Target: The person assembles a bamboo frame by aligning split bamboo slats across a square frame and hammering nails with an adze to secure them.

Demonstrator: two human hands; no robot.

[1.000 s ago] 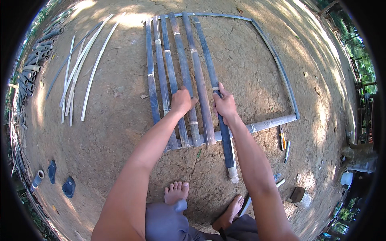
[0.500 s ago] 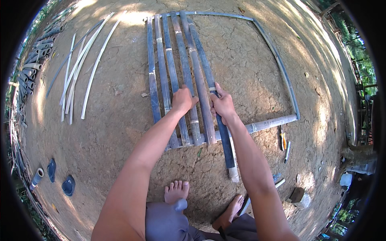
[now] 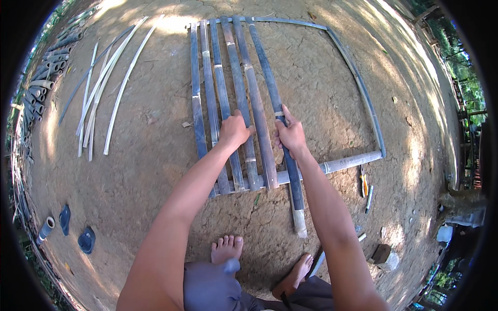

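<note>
Several dark split-bamboo slats [image 3: 255, 98] lie side by side across a bamboo frame on the ground. My right hand [image 3: 291, 136] is closed around the rightmost bamboo slat [image 3: 267, 70]. That slat slants, with its pale lower end sticking out past the frame's near pole toward me. My left hand [image 3: 235, 130] is closed over a slat in the middle of the row, covering part of it; its fingertips are partly hidden. The near side of the frame is a thick round bamboo pole [image 3: 353, 160], under the slats' lower ends.
Pale bamboo strips [image 3: 106, 78] lie to the left, with stacked bamboo tubes [image 3: 39, 98] beyond. Pliers [image 3: 364, 185] and a marker [image 3: 369, 199] rest right of the near pole. A block [image 3: 385, 256] sits lower right; sandals [image 3: 87, 240] are lower left. My bare feet are close below the frame.
The rightmost slat's far end has shifted right, away from its neighbour, and now reaches the far rail. My right hand has moved slightly right with it; the left hand has hardly moved.
</note>
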